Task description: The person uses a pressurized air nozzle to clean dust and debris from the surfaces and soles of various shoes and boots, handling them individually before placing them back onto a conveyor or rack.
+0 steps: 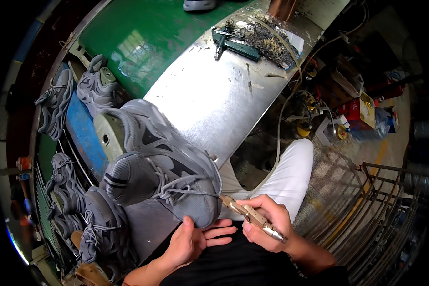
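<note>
Overhanging the near edge of the metal table (214,100), the grey shoe (162,162) leaves open surface beyond — left hand (188,240) cups its toe, fingers loose; right hand (267,221) grips a brass tool (250,217) at the laces.

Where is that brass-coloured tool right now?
The brass-coloured tool sits in the right hand, low in the head view, its tip at the grey shoe beside the left hand.

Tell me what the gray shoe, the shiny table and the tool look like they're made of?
The gray shoe looks like knit mesh fabric with matte panels and woven laces. The table seems sheet metal: silvery, scratched, reflecting light. The tool in the right hand looks metal, brassy and glossy.
</note>
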The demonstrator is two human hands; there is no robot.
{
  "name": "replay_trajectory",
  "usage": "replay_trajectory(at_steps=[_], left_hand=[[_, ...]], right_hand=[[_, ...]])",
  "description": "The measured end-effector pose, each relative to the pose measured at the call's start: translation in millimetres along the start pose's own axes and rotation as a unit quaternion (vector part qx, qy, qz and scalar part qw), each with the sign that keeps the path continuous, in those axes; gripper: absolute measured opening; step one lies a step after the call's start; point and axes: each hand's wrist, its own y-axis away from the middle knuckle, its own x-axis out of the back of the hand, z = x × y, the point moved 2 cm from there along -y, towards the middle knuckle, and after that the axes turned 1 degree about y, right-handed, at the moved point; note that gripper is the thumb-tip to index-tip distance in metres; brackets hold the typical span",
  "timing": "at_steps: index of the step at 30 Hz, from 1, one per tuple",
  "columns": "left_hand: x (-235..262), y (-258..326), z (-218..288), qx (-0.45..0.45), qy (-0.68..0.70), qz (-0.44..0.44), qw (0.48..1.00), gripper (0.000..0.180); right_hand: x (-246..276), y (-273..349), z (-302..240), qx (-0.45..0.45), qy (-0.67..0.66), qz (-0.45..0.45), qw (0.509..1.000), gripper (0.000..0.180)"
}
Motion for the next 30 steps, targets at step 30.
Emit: replay_trajectory(at_steps=[30], left_hand=[[-24, -82, 11, -0.064, -0.121, -0.064, 0.989, 0.075]], right_hand=[[22, -6, 49, 0.247, 0.107, 0.054, 0.961, 0.043]])
